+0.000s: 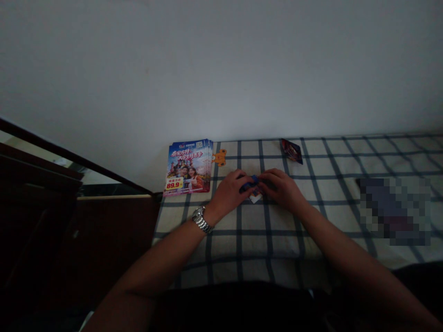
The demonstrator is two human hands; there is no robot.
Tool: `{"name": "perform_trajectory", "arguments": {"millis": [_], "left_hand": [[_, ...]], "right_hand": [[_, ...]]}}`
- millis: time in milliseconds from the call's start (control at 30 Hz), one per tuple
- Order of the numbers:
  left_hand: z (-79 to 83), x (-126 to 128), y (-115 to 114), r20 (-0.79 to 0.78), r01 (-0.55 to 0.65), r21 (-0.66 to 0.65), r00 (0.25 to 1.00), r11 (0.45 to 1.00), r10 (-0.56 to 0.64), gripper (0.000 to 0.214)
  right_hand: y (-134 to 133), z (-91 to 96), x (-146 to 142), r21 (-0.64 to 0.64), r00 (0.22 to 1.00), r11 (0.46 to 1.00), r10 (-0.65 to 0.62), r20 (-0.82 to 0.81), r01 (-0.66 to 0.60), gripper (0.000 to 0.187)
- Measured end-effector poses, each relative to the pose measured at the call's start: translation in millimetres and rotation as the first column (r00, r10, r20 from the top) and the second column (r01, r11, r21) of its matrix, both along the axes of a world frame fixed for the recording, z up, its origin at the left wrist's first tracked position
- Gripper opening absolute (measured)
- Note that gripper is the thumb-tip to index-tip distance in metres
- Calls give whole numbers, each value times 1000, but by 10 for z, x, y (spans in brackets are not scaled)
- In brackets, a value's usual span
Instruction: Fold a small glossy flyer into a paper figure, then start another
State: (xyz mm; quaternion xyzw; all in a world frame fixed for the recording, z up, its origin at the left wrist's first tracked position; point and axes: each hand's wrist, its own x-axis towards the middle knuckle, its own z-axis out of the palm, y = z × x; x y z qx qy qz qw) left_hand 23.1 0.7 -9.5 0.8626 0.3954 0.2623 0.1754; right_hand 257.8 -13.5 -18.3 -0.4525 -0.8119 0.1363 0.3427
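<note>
My left hand (231, 190), with a metal watch (201, 218) on its wrist, has its fingers closed on the left side of a small folded paper (255, 197). My right hand (282, 189) pinches the same paper from the right. Blue and white printed parts show between the fingertips; the rest is hidden by the hands. The paper is low over the checked cloth (251, 230); I cannot tell whether it touches it. To the left lies a stack of printed flyers (188, 168), slightly fanned at its right edge.
A dark, reddish folded paper (291, 151) lies near the wall (242, 69). Beside the flyers is an orange bear figure (219, 157). A blurred-out object (394, 212) rests at the right. The cloth's left edge drops toward a dark floor (114, 230) and dark wooden furniture (31, 207).
</note>
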Motion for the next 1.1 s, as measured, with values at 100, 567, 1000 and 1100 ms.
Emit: {"name": "perform_trajectory", "arguments": {"millis": [100, 567, 1000, 1100], "left_hand": [[4, 0, 2, 9, 3, -2, 1000, 1000, -3, 20], [-29, -10, 9, 23, -100, 28, 995, 995, 99, 13], [-4, -7, -1, 126, -50, -79, 990, 996, 60, 10], [-1, -12, 7, 219, -34, -107, 974, 994, 57, 12]], "right_hand": [[18, -52, 12, 26, 999, 999, 19, 35, -20, 20], [34, -99, 31, 7, 998, 999, 30, 59, -31, 16], [10, -10, 3, -68, 995, 998, 3, -103, -10, 13], [3, -5, 2, -112, 989, 994, -12, -149, -5, 17]]}}
